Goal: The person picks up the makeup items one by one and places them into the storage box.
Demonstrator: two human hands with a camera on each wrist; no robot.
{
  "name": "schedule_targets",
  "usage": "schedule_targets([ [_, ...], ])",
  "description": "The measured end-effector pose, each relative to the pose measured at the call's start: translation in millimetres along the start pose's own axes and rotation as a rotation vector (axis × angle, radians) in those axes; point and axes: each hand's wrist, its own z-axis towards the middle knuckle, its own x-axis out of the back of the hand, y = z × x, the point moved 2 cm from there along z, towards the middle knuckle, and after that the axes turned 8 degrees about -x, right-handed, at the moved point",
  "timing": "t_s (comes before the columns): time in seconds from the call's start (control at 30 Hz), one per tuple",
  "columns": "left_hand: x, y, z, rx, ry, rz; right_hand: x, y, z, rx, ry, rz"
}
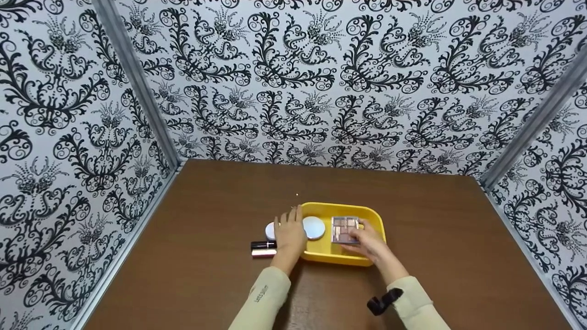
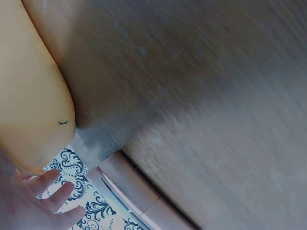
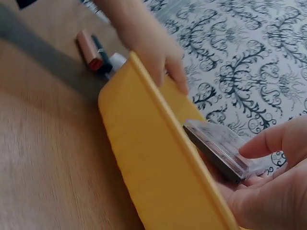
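Note:
My right hand (image 1: 370, 243) grips a clear-lidded eyeshadow palette (image 1: 345, 230) between thumb and fingers, over the right half of a yellow plastic basket (image 1: 337, 259). In the right wrist view the palette (image 3: 218, 146) tilts just inside the basket's rim, thumb on its lid. At the basket's left end rests my left hand (image 1: 291, 233), its fingers extended along the rim; the left wrist view shows those fingers (image 2: 60, 195) spread. A round white case (image 1: 314, 228) lies in the basket beside the left hand.
Left of the left hand, a second round white item (image 1: 270, 231) is partly covered by it. Near it lie a black tube (image 1: 263, 245) and a pinkish tube (image 1: 263, 253) on the brown table (image 1: 220, 197). Patterned walls (image 1: 293, 91) enclose the table's back and sides.

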Motion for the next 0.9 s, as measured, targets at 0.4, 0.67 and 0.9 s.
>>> schedule_targets([
  [0.4, -0.6, 0.5, 0.0, 0.000, 0.013, -0.001, -11, 8, 23.2, -0.022, 0.041, -0.116],
  [0.67, -0.2, 1.4, 0.1, -0.006, 0.028, -0.009, -11, 9, 26.5, 0.040, 0.089, -0.154],
  [0.9, -0.6, -0.1, 0.2, -0.001, 0.024, -0.008, -6, 8, 25.9, 0.165, 0.167, -0.461],
])
